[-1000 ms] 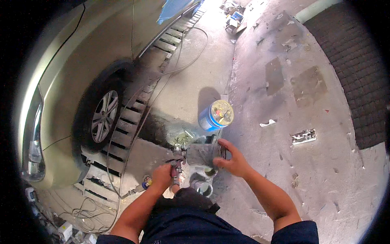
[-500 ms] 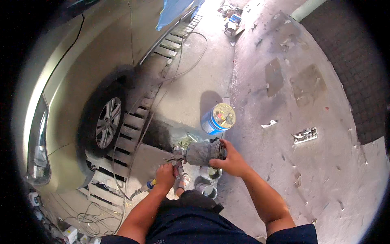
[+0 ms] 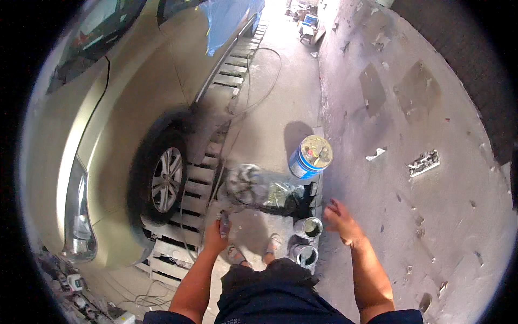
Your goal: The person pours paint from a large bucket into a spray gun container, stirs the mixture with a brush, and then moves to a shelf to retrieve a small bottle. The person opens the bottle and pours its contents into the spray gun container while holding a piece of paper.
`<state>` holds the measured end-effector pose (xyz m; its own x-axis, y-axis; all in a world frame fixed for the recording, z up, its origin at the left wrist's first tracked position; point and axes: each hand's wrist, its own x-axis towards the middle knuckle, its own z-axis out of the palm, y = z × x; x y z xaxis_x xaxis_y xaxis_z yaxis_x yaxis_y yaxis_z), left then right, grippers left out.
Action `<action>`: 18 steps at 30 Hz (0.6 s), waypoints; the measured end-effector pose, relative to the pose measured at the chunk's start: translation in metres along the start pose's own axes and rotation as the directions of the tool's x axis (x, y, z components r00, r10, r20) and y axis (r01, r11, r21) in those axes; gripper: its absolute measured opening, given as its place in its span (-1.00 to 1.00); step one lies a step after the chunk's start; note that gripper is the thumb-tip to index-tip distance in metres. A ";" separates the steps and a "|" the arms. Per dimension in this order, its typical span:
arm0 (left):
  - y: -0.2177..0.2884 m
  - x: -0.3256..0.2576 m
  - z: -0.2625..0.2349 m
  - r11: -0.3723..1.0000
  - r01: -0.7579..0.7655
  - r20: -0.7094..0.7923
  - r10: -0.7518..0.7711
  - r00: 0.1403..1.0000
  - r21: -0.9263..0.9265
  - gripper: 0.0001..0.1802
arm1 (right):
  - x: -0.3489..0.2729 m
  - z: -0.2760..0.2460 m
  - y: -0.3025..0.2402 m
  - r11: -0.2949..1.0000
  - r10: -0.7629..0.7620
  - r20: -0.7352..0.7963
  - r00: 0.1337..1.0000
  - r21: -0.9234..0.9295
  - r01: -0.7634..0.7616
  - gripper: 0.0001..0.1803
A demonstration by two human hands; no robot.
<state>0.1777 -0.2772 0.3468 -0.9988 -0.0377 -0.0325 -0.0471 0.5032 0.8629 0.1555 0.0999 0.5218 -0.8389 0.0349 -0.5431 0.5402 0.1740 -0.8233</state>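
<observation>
My left hand [image 3: 217, 238] is wrapped round the handle of a spray gun [image 3: 224, 223], in front of my body. A round grey cup [image 3: 248, 184], smeared by motion, stands out at the gun's far end, tilted with its top showing. My right hand [image 3: 344, 225] is off to the right beside the wall, apart from the gun. Nothing shows in it, and its slightly blurred fingers are bent but apart. Two open paint cans [image 3: 308, 229] stand on the floor just left of it.
A gold car's front wheel [image 3: 167, 180] is at my left, next to slatted floor grating [image 3: 195, 194]. A blue bucket [image 3: 305, 166] stands against the stained wall [image 3: 396, 200]. Clear plastic sheeting [image 3: 278, 195] lies on the floor. An air hose [image 3: 270, 93] loops farther off.
My right hand has let go of the cup and moved right. The spray gun has swung left in my left hand. My view has shifted, showing more of the car.
</observation>
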 end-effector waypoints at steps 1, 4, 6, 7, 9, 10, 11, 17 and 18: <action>0.006 0.007 -0.002 0.997 0.070 0.061 -0.068 0.996 -0.018 -0.70 | 0.000 -0.014 0.027 0.999 0.035 0.009 0.999 -0.014 -0.035 -0.11; -0.085 -0.006 -0.006 0.985 -0.011 -0.123 0.032 0.992 0.170 -0.71 | -0.004 -0.010 0.075 0.991 0.122 0.071 0.990 -0.068 -0.118 -0.17; -0.078 0.002 -0.002 0.985 0.086 -0.012 -0.086 0.996 0.146 -0.71 | -0.015 -0.025 0.114 0.987 0.161 -0.001 0.987 0.012 -0.161 -0.17; -0.069 -0.003 -0.001 0.977 0.152 0.047 -0.160 0.986 0.148 -0.72 | -0.024 -0.032 0.125 0.977 0.203 -0.017 0.979 0.064 -0.202 -0.17; -0.032 0.006 0.003 0.966 0.188 0.119 -0.210 0.970 0.176 -0.72 | -0.031 -0.044 0.145 0.967 0.243 -0.062 0.968 0.101 -0.236 -0.16; -0.017 0.005 0.007 0.962 0.202 0.150 -0.231 0.961 0.186 -0.73 | -0.034 -0.048 0.154 0.946 0.249 -0.015 0.968 0.217 -0.240 -0.16; -0.052 -0.001 0.007 0.984 0.031 0.038 -0.038 0.999 0.173 -0.74 | -0.028 -0.045 0.157 0.914 0.222 0.049 0.974 0.337 -0.225 -0.14; -0.027 0.004 0.038 0.938 0.331 0.272 -0.346 0.898 0.101 -0.74 | -0.030 -0.050 0.125 0.433 -0.197 0.228 0.953 0.893 -0.124 -0.13; -0.020 0.008 0.041 0.957 0.290 0.259 -0.283 0.924 0.014 -0.74 | -0.029 -0.048 0.121 0.375 -0.260 0.248 0.933 0.916 -0.139 -0.12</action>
<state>0.1704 -0.2518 0.3083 -0.9132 0.0459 -0.4049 -0.3345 0.4831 0.8091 0.2419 0.1671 0.4453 -0.9070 -0.2566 -0.3338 0.3796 -0.8413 -0.3847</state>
